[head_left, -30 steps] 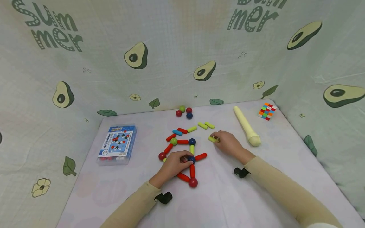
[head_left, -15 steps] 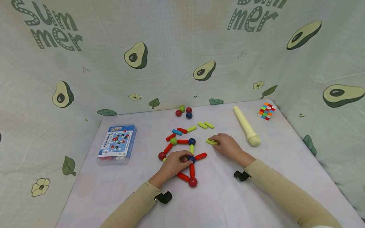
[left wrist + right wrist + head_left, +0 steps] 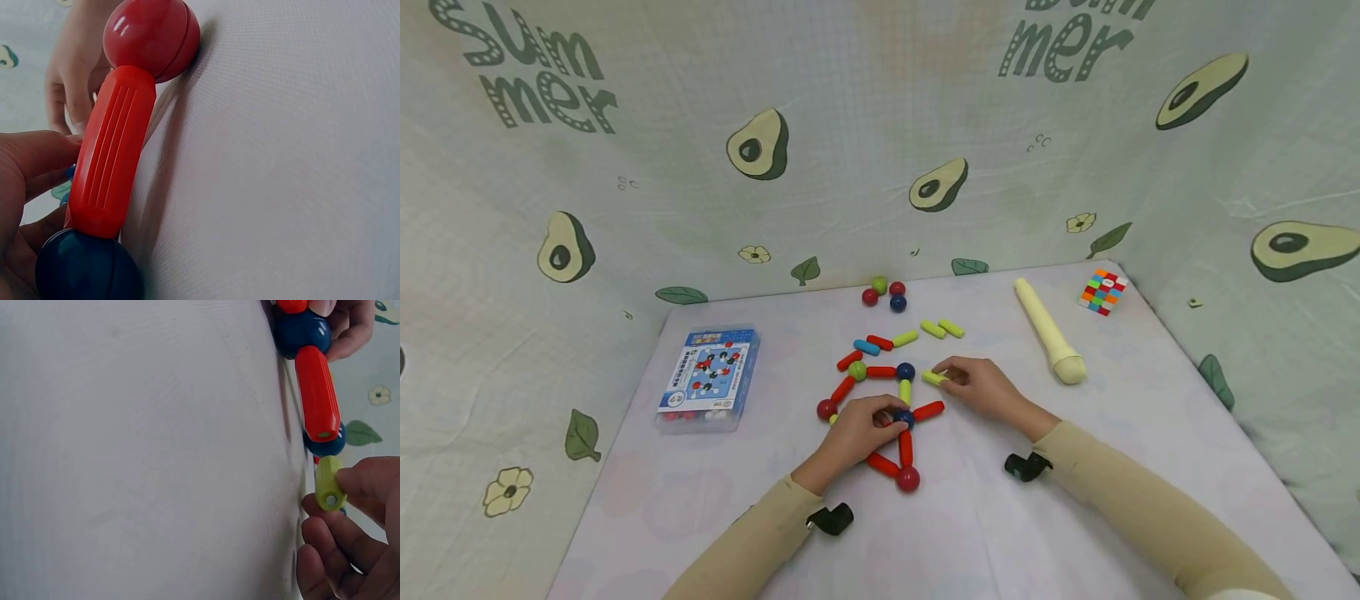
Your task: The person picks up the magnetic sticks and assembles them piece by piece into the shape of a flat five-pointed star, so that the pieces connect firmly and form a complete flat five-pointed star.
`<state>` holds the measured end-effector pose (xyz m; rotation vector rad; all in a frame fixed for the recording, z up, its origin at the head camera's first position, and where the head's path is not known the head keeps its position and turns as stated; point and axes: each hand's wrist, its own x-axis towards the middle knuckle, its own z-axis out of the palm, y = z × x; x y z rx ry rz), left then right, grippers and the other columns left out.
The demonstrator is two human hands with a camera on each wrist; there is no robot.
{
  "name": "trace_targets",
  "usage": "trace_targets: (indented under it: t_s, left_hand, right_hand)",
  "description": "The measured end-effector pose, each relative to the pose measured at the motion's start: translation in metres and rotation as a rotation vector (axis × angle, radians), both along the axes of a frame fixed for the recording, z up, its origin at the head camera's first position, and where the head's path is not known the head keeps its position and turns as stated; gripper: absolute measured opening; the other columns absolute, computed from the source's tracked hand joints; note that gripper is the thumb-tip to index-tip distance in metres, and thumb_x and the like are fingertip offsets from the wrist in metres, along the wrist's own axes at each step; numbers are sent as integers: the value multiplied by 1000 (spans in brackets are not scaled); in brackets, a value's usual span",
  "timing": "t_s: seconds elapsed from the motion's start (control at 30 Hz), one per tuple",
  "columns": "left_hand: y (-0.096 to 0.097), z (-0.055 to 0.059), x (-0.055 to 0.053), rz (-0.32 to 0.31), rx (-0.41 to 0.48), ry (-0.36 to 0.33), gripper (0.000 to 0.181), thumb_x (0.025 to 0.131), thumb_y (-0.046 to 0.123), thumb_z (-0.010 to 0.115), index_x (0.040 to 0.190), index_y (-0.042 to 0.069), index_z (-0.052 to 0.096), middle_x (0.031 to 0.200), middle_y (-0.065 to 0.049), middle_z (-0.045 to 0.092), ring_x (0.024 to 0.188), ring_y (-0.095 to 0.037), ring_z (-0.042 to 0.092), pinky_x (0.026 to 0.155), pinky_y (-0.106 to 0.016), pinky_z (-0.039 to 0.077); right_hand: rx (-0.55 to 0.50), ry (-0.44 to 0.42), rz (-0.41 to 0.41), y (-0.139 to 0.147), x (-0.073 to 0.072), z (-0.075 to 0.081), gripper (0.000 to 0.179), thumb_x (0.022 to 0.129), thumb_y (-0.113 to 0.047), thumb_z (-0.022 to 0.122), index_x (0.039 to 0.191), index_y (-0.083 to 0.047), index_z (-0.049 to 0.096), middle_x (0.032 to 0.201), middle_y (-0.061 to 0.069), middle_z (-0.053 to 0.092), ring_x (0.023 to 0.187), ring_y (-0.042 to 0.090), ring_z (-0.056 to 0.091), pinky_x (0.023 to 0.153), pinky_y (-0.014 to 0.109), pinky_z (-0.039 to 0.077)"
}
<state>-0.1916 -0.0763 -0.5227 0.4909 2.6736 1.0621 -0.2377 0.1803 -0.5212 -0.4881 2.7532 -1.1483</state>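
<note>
Leftward since the earlier frame has come the right hand [image 3: 981,387] with its yellow-green rod [image 3: 933,377], now just beside the joined ball-and-rod frame; the left hand [image 3: 857,429] has stayed where it was. Thumb and fingertips of the right hand are nearly closed, pinching the rod by one end. Its long axis runs mostly sideways, the free end pointing left and slightly away from the person, toward the gap between the far blue ball [image 3: 906,372] and the near blue ball [image 3: 905,417]. On the right wrist view, the round tip of one end faces the camera. Curled in, the left hand grips the frame at the near blue ball. From that ball a red rod [image 3: 928,411] points right, and another red rod [image 3: 906,450] runs toward the person, ending at a red ball [image 3: 907,478].
</note>
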Motion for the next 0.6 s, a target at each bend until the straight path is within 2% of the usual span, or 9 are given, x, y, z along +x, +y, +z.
trace_targets:
  t_s: [0.23, 0.6]
  left_hand:
    - [0, -1, 0, -12, 2, 2, 31, 91, 29, 79, 122, 25, 73, 87, 13, 62, 81, -11, 58, 70, -23, 52]
    - [-2, 0, 1, -9, 12, 1, 31, 91, 30, 78, 122, 26, 73, 91, 13, 63, 83, -11, 59, 72, -23, 52]
  right_hand:
    - [-18, -29, 12, -10, -1, -2, 22, 97, -18, 70, 119, -17, 72, 97, -4, 71, 88, 13, 64, 82, 36, 55]
    - [16, -30, 55, -9, -2, -5, 25, 92, -18, 76, 117, -17, 73, 94, -6, 67, 85, 11, 60, 80, 32, 52]
